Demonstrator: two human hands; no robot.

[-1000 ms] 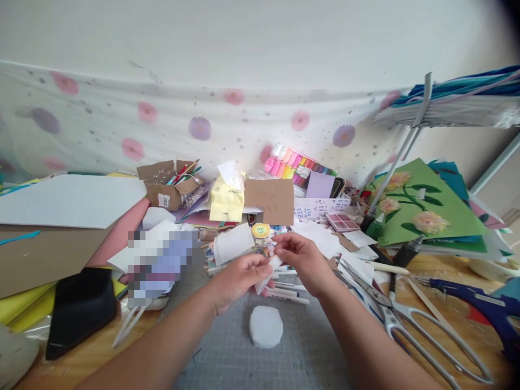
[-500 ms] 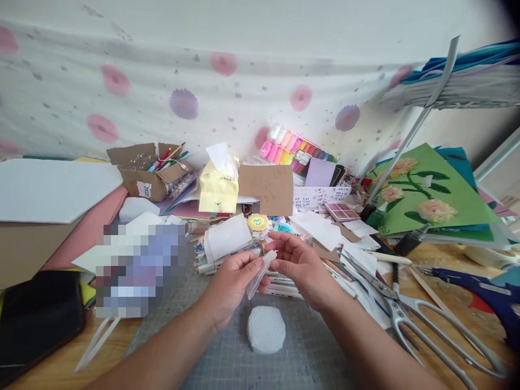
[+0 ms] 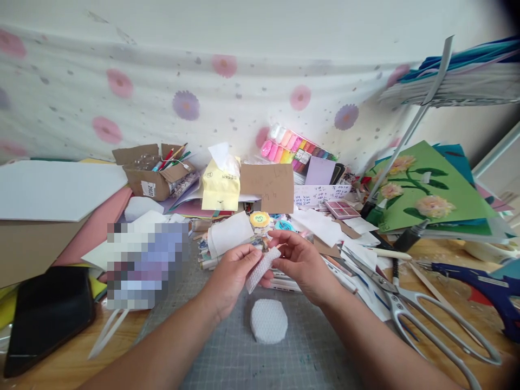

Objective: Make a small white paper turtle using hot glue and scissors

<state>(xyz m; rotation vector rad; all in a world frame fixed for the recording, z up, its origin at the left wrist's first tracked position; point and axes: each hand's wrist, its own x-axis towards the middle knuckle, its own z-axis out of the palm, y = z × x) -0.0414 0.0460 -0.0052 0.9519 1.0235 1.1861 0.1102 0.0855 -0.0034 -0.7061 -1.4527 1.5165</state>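
Observation:
Held up over the cutting mat (image 3: 211,346) is a small white piece of bubble wrap (image 3: 262,271), tilted so that its dimpled face shows. My left hand (image 3: 239,271) pinches it along its left side, with the thumb in front and fingertips showing behind its lower edge. At its upper right end, the thumb and fingers of my right hand (image 3: 303,265) close on the edge. A second bubble wrap piece (image 3: 268,322), roughly round with cut corners, lies flat on the mat just below both hands.
Large scissors (image 3: 406,303) and a blue glue gun (image 3: 475,281) lie on the right. Markers (image 3: 284,283) and paper scraps sit behind my hands. A cardboard box (image 3: 150,181) with pencils, a yellow tissue pack (image 3: 221,187) and coloured clay (image 3: 296,146) stand at the back. A black object (image 3: 51,314) lies left.
The bubble wrap piece in my hands has turned, so more of its dimpled face shows. My camera view has shifted slightly. The piece on the mat stays where it lay.

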